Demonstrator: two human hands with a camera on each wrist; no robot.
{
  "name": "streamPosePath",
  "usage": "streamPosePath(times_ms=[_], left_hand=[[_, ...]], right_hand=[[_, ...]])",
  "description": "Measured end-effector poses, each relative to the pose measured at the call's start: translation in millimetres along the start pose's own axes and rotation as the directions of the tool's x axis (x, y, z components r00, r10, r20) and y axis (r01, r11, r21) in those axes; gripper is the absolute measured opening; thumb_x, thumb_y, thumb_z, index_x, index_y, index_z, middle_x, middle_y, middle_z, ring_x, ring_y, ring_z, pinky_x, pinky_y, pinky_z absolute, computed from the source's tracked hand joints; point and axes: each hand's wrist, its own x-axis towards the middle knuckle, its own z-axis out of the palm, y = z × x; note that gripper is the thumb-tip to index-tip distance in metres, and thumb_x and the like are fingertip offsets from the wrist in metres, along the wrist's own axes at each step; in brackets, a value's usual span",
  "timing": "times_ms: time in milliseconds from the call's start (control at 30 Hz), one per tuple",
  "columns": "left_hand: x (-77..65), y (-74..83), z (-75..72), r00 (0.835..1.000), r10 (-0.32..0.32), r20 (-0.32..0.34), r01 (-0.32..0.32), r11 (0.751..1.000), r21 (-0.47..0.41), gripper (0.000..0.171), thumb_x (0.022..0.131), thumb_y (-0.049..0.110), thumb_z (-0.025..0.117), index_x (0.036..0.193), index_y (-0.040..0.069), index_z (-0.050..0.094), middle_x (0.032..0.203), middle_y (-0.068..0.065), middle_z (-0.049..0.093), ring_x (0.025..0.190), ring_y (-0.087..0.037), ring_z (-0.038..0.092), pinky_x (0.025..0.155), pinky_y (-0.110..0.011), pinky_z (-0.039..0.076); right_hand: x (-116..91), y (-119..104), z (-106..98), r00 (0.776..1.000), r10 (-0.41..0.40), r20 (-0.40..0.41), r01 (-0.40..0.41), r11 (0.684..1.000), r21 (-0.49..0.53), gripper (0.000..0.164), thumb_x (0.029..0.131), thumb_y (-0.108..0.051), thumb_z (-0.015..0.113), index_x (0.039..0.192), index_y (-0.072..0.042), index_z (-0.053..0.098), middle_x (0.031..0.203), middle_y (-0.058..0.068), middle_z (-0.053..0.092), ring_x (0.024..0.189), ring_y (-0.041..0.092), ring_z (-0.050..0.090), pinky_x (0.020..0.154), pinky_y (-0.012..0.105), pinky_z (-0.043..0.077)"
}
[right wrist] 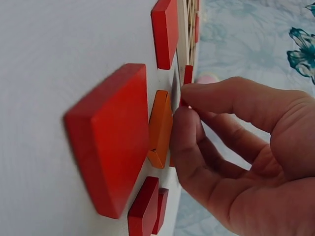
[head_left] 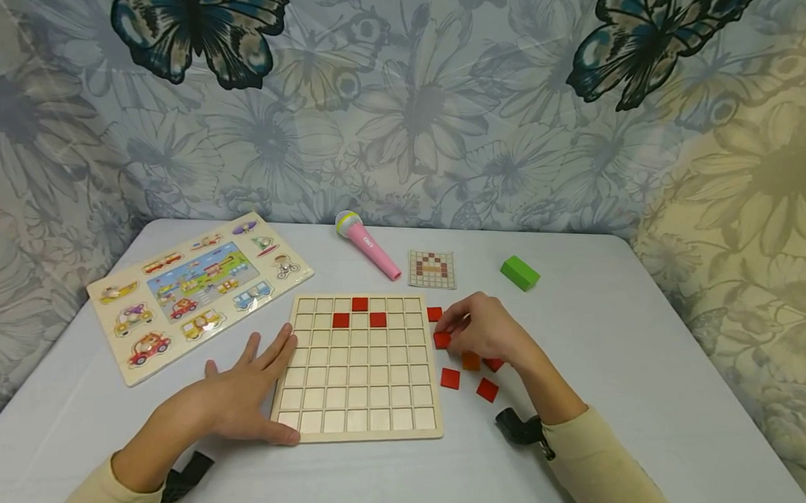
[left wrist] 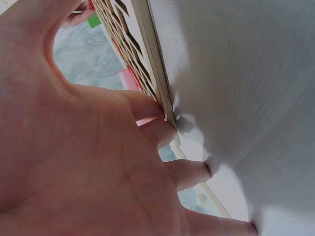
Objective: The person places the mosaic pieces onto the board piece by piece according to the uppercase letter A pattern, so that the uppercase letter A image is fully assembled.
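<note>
A square wooden grid board (head_left: 359, 398) lies on the table. Three red tiles sit in its upper cells, one (head_left: 360, 304) in the top row and two just below. My left hand (head_left: 237, 398) rests along the board's left side, fingers spread, with the thumb at the lower left corner. Just off the board's right edge, my right hand (head_left: 486, 332) pinches a red square tile (head_left: 442, 341) between thumb and finger; the right wrist view shows this tile (right wrist: 188, 74) partly covered by the fingertips. Around that hand lie several loose red tiles (head_left: 450, 379) and an orange tile (head_left: 470, 361).
Behind the board lie a pink toy microphone (head_left: 372, 249), a small grid pattern card (head_left: 432, 270) and a green block (head_left: 520, 273). A vehicle picture puzzle board (head_left: 132, 270) lies at the left. Flowered fabric with butterflies (head_left: 415, 117) hangs behind the white table.
</note>
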Motion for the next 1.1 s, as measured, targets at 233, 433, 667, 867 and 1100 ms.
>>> streamPosePath(times_ms=[233, 433, 667, 867, 1100], left_hand=[[-0.3, 0.0, 0.6, 1.0, -0.002, -0.001, 0.002, 1.0, 0.005, 0.142, 0.069, 0.079, 0.08, 0.168, 0.008, 0.008, 0.177, -0.009, -0.007, 0.155, -0.059, 0.003, 0.087, -0.098, 0.011], [0.6, -0.8, -0.2, 1.0, -0.002, -0.008, 0.002, 1.0, 0.013, 0.142, 0.069, 0.078, 0.08, 0.168, 0.008, 0.008, 0.177, -0.009, -0.007, 0.155, -0.059, 0.003, 0.087, -0.098, 0.011], [0.0, -1.0, 0.6, 1.0, 0.003, -0.005, -0.003, 1.0, -0.003, 0.141, 0.069, 0.077, 0.081, 0.168, 0.008, 0.009, 0.177, -0.009, -0.007, 0.155, -0.059, 0.003, 0.087, -0.098, 0.012], [-0.1, -0.2, 0.7, 1.0, 0.001, -0.002, -0.001, 1.0, -0.002, 0.141, 0.069, 0.078, 0.08, 0.168, 0.008, 0.009, 0.177, -0.008, -0.008, 0.156, -0.058, 0.002, 0.088, -0.098, 0.011], [-0.2, 0.4, 0.0, 1.0, 0.002, -0.001, -0.002, 1.0, 0.006, 0.14, 0.07, 0.077, 0.081, 0.168, 0.007, 0.009, 0.177, -0.009, -0.007, 0.156, -0.059, 0.002, 0.087, -0.098, 0.011]], right_hand=[[-1.1, -2.1, -1.9, 1.0, 0.009, -0.007, -0.009, 1.0, 0.006, 0.025, 0.075, 0.004, 0.078, 0.095, -0.011, 0.079, 0.082, 0.006, 0.068, 0.077, 0.022, 0.061, 0.066, 0.031, 0.054], [0.9, -3.8, -3.8, 1.0, 0.014, -0.013, -0.014, 1.0, 0.003, 0.024, 0.075, 0.003, 0.081, 0.094, -0.011, 0.079, 0.083, 0.007, 0.068, 0.077, 0.023, 0.061, 0.065, 0.031, 0.054], [0.5, -3.9, -3.2, 1.0, 0.017, -0.006, -0.017, 1.0, 0.021, 0.027, 0.073, 0.005, 0.08, 0.095, -0.011, 0.078, 0.083, 0.007, 0.069, 0.077, 0.022, 0.062, 0.065, 0.031, 0.054], [0.1, -4.5, -2.6, 1.0, 0.005, -0.007, -0.005, 1.0, 0.015, 0.027, 0.074, 0.004, 0.079, 0.096, -0.01, 0.079, 0.084, 0.006, 0.07, 0.078, 0.022, 0.062, 0.066, 0.031, 0.054], [0.2, -6.2, -0.6, 0.999, -0.036, -0.012, 0.036, 0.999, 0.017, 0.028, 0.073, 0.005, 0.077, 0.096, -0.011, 0.079, 0.084, 0.005, 0.07, 0.077, 0.021, 0.062, 0.067, 0.032, 0.054]])
